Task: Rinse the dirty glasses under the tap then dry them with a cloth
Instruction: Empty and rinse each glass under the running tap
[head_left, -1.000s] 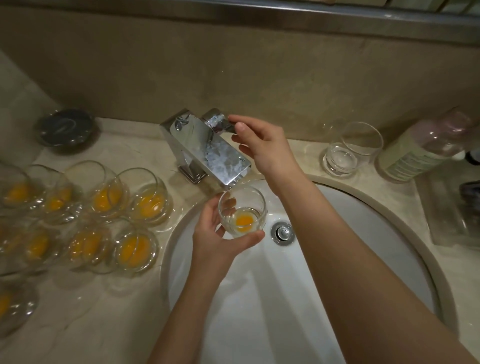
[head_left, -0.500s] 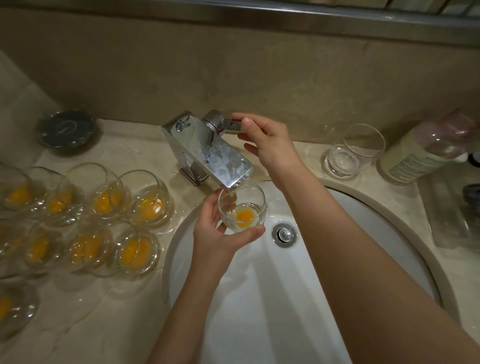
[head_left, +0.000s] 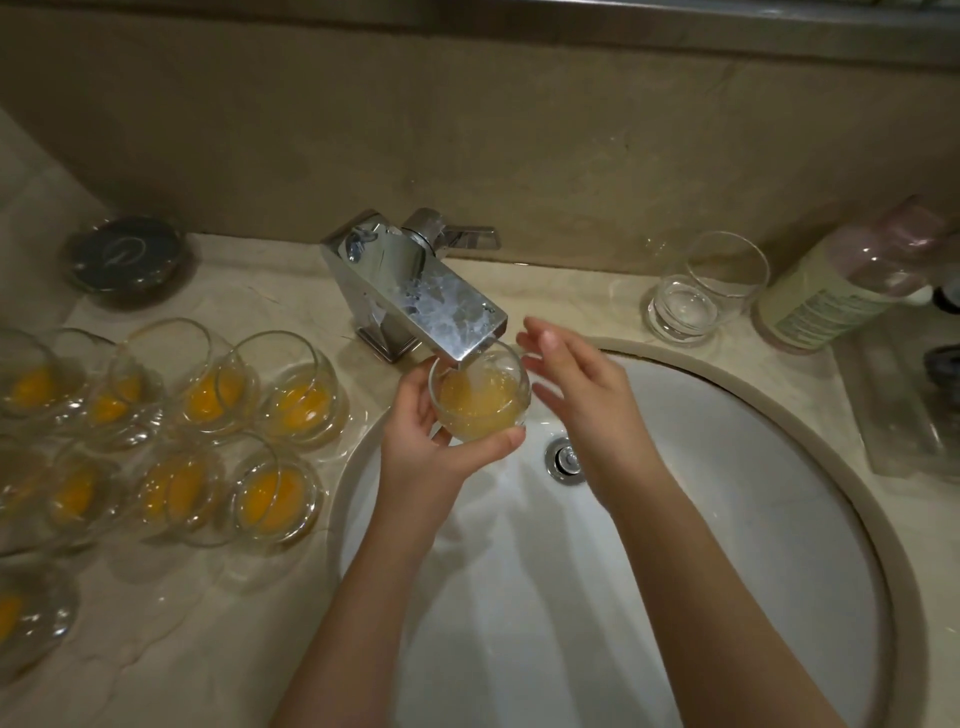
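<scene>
My left hand (head_left: 434, 441) grips a small round glass (head_left: 480, 400) right under the spout of the chrome tap (head_left: 415, 291). Water runs into the glass, which is filled with cloudy yellow liquid. My right hand (head_left: 576, 384) hovers just to the right of the glass with fingers straight, holding nothing. The tap's lever (head_left: 467, 236) points to the right. Several dirty glasses (head_left: 291, 400) with orange residue stand on the counter to the left. No cloth is in view.
The white basin (head_left: 727, 493) lies below both hands, with a chrome drain (head_left: 563, 460). A clean empty glass (head_left: 701, 291) and a bottle (head_left: 841, 280) lying on its side rest at the right. A dark lidded dish (head_left: 127, 257) sits back left. A clear tray (head_left: 914, 410) is far right.
My right hand left the tap lever and came down beside the glass. Water now runs, and the glass has filled with diluted yellow liquid.
</scene>
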